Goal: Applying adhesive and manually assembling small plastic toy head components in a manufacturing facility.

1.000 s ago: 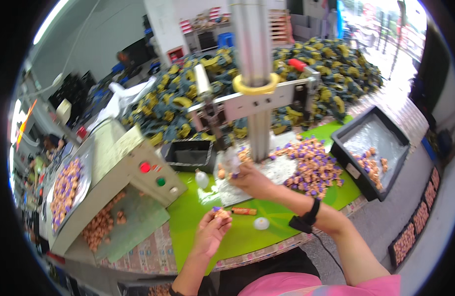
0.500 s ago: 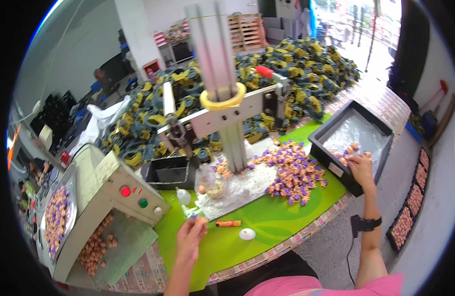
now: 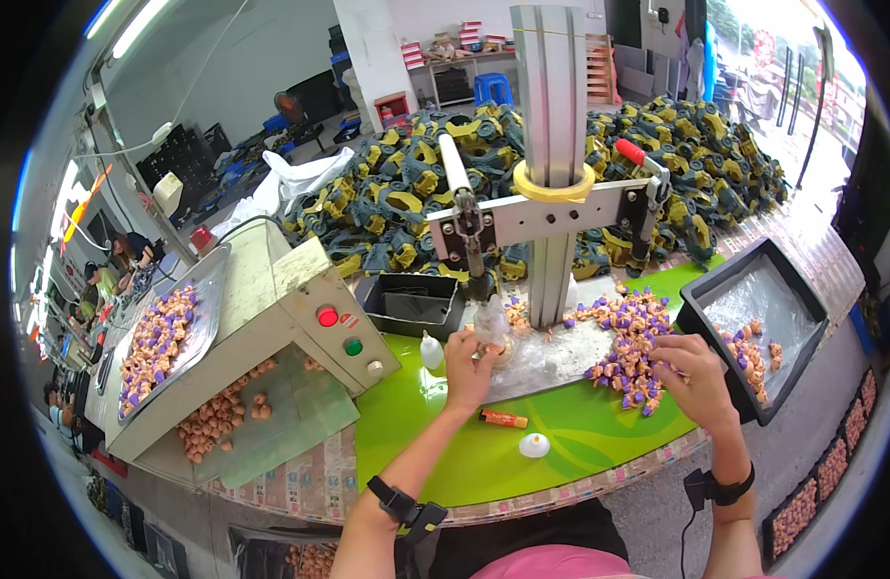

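My left hand (image 3: 468,372) reaches to the fixture under the left clamp (image 3: 474,232), its fingers pinched on a small peach plastic part (image 3: 490,350); the fingers partly hide it. A clear plastic-wrapped piece (image 3: 493,320) stands just behind those fingertips. Above the right side of a heap of peach and purple parts (image 3: 624,333), my right hand (image 3: 694,379) is closed with its fingertips together. What it holds, if anything, cannot be made out. On the green mat (image 3: 445,458) lie an orange tube (image 3: 504,419) and a white rounded piece (image 3: 534,445). A small white bottle (image 3: 431,351) stands left of my left hand.
A beige machine (image 3: 271,289) with red and green buttons stands left, peach parts in its opening. At right is a black tray (image 3: 744,410) lined with plastic. A metal post (image 3: 551,106) rises centrally before heaped yellow-and-grey toy vehicles (image 3: 406,193). A black bin (image 3: 411,323) sits behind the bottle.
My left hand has moved forward from above the mat to the fixture with the peach part. My right hand has left the black tray for the heap. The view has shifted left.
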